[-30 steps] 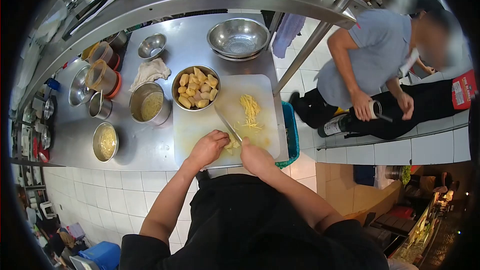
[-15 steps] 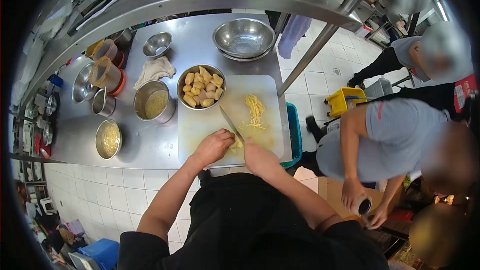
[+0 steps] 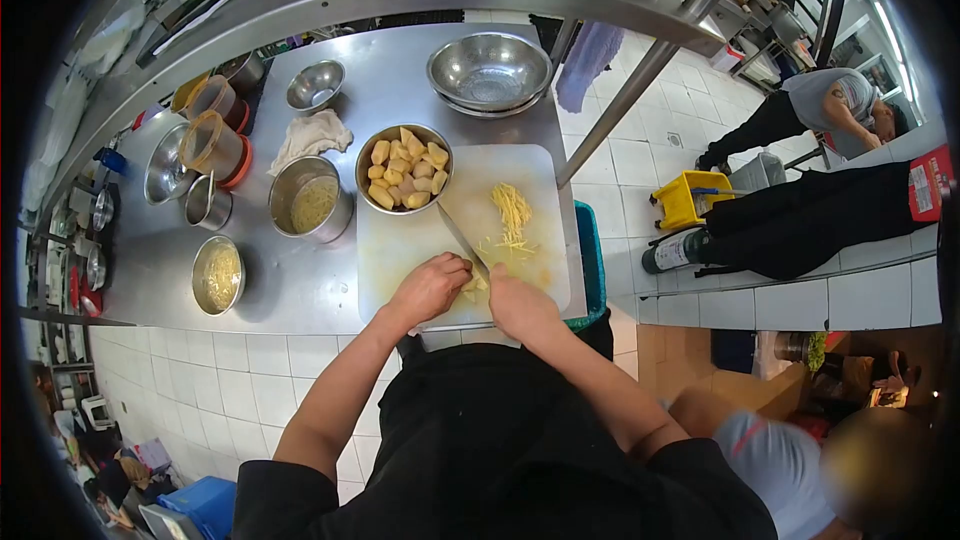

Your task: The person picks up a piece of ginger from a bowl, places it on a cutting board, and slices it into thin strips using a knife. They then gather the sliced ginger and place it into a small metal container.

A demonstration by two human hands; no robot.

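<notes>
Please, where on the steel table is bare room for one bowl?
Two bare patches: between the small empty bowl and stacked bowls, and between the front-left bowl and cutting board. Crowded: the left end, with plastic tubs; and the board around the knife.

Both arms extend forward and converge: the left forearm (image 3: 338, 392) slants inward, the right forearm (image 3: 598, 388) mirrors it. The left hand (image 3: 430, 285), bent inward at the wrist, lies back upward with fingers curled. The right hand (image 3: 522, 306), near it, is closed in a firm grip, wrist nearly straight.
</notes>
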